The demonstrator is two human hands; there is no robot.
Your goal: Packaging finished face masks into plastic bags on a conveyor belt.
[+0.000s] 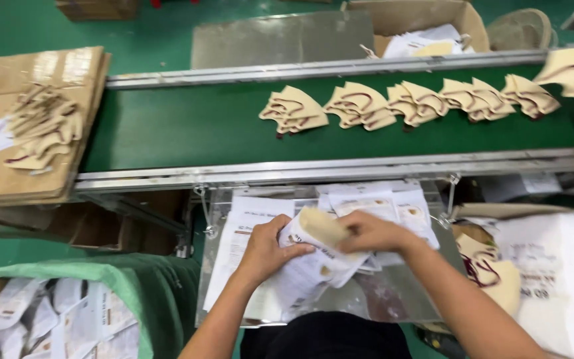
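Beige masks (360, 106) on green belt (167, 126)

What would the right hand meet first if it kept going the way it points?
Probably the left hand: the right hand points leftward along the white packet both hold; depth is unclear.

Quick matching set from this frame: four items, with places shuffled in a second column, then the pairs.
Items:
1 tan masks in a row
2 loose tan pile
3 white pouch
4 filled white packets

Places:
A on flat cardboard, far left
B in a green-lined bin, lower left
C on the green conveyor belt
D between the left hand and right hand

Pairs: 1-C, 2-A, 3-D, 4-B
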